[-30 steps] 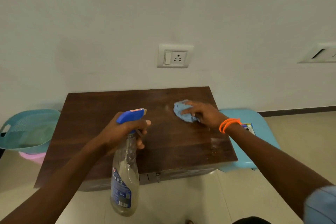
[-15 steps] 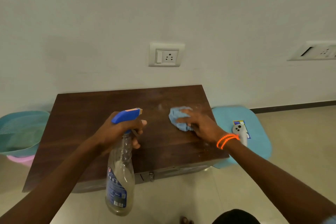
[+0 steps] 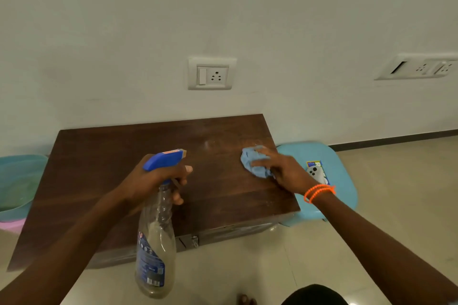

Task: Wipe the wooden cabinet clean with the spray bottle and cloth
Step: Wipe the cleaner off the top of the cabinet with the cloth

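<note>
The left hand point(image 3: 151, 178) grips the neck of the spray bottle point(image 3: 155, 252), fingers curled round it under the blue trigger head, nozzle pointing right over the wooden cabinet point(image 3: 111, 161). The right hand point(image 3: 285, 171) presses the crumpled blue cloth point(image 3: 250, 160) onto the cabinet's far right part, fingers spread fairly straight over it. A blue stool point(image 3: 344, 181) stands just right of the cabinet

Dim, even indoor light; soft focus, edges bowed by wide-angle.

Domestic room, likely a home.
Tiled floor point(image 3: 396, 218), wall socket point(image 3: 210, 73), plastic basins point(image 3: 14, 181), low wooden cabinet point(image 3: 111, 156) against plain wall.
</note>
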